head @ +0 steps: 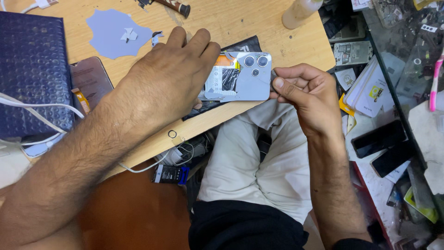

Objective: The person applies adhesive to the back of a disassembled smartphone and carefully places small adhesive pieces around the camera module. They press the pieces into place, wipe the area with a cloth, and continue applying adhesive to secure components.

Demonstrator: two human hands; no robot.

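A silver-grey phone back [245, 76] with three camera rings lies face down at the wooden table's [217, 18] front edge, partly peeled so an orange and white inside shows. My left hand [169, 76] lies flat over its left part, pressing it down. At the phone's right end my right hand [300, 90] pinches a small thin tool or flap with thumb and forefinger; what it grips is too small to tell. A black sheet lies under the phone.
A dark blue bubble mailer [32, 74] and white cables sit at the left, beside a brownish phone panel [90, 83]. A grey cut sheet [113, 32] lies at the back, a pale bottle [300, 11] at the back right. Phones and parts crowd the right shelf [384, 139].
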